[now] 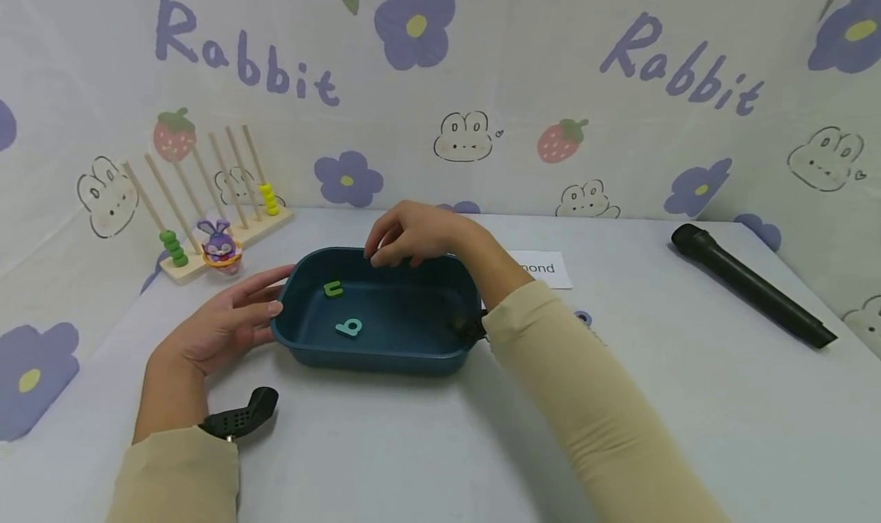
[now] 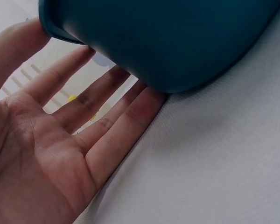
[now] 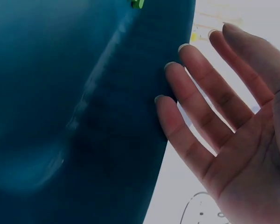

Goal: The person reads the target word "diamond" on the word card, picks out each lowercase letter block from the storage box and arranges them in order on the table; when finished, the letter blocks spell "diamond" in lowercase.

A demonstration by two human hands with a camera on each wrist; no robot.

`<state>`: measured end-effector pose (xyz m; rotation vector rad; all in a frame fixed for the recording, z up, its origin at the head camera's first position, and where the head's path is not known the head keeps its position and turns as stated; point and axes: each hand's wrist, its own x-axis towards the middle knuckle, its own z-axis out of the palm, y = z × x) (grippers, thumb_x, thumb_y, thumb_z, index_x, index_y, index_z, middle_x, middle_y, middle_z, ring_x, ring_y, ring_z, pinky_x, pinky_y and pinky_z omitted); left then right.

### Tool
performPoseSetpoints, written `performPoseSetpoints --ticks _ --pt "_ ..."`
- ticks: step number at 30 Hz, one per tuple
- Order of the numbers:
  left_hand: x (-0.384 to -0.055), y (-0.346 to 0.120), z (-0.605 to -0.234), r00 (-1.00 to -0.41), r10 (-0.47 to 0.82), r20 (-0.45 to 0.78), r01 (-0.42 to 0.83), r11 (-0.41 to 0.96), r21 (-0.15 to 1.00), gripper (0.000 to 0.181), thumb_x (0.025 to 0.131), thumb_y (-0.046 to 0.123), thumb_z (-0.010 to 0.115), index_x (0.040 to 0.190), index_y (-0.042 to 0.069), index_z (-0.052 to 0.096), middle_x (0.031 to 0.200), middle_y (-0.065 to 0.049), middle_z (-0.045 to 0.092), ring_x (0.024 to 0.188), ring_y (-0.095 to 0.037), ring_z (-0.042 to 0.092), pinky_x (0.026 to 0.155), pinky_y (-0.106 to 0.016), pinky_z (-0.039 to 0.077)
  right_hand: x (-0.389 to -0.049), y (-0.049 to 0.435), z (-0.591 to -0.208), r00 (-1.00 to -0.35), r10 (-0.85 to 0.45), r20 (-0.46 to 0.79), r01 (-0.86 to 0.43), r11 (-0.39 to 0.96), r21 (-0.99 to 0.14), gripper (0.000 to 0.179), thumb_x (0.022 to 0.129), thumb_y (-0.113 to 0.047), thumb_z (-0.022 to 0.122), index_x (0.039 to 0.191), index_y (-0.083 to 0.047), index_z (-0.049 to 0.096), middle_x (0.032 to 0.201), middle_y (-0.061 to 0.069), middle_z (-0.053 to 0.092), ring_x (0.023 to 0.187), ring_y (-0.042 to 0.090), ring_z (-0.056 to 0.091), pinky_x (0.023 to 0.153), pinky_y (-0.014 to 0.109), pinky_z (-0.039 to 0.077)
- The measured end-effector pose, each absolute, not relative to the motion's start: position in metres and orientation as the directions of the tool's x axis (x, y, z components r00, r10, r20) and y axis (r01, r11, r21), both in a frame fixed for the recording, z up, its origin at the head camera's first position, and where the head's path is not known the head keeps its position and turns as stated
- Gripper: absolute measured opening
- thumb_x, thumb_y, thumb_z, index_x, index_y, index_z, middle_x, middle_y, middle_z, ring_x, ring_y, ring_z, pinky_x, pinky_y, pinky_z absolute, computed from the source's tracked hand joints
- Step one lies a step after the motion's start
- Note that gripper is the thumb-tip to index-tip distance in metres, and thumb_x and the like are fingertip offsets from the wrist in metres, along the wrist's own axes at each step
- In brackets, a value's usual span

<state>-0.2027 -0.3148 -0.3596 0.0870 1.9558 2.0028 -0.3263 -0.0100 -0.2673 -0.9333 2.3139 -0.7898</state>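
Note:
A dark teal basin (image 1: pixel 385 361) stands on the white table. Inside it lie a green letter (image 1: pixel 333 289) shaped like a u or n and a light teal letter (image 1: pixel 349 327) with a round loop and a stem. My left hand (image 1: pixel 230 324) touches the basin's left end, its thumb at the rim; in the left wrist view the fingers (image 2: pixel 126 116) reach nearly straight against the outer wall. Over the far rim hovers my right hand (image 1: pixel 420 236), palm down with loosely bent fingers; the right wrist view shows nothing in the palm.
Behind the right forearm lies a white card (image 1: pixel 547 269) with partly hidden print. A wooden peg stand (image 1: pixel 182 269) with green and yellow beads is at the back left, a purple rabbit figure (image 1: pixel 219 246) before it. A black microphone-like object (image 1: pixel 753 286) lies at right.

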Motion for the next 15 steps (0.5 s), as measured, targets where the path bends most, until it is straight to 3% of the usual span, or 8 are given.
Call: performPoseSetpoints --ticks 15 --pt "-0.202 -0.314 -0.359 -0.941 0.275 -0.196 -0.2 0.012 0.98 0.065 0.105 0.018 0.06 0.163 0.023 0.031 0.172 -0.015 0.018 0.126 -0.01 0.06 0.097 -0.029 0.058 -0.324 -0.032 -0.277 -0.601 -0.758 -0.254 -0.492 0.601 -0.63 0.028 0.098 -0.018 0.072 0.125 -0.011 0.074 0.122 0.004 0.075 0.111 0.019 0.068 0.087 0.035 0.058"
